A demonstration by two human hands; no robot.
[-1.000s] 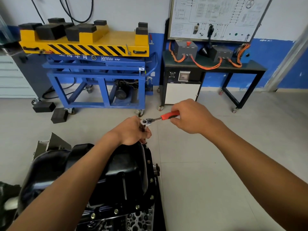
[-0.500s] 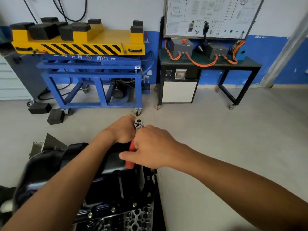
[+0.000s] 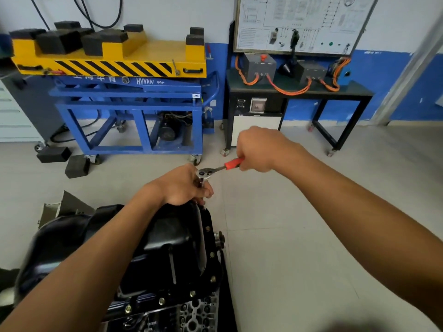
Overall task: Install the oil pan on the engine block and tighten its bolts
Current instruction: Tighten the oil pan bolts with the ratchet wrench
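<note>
At the far rim of the oil pan (image 3: 167,236), my left hand (image 3: 182,186) grips the socket (image 3: 201,182), my right hand (image 3: 261,149) the ratchet (image 3: 217,168), swung back rightward for another tightening stroke.

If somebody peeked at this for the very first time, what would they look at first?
Probably the two hands in the middle: the right hand grips the red handle of a ratchet, while the left hand holds its shaft at the far edge of the shiny black oil pan. Behind them, the yellow lift table with black stripes stands by the wall.
</note>
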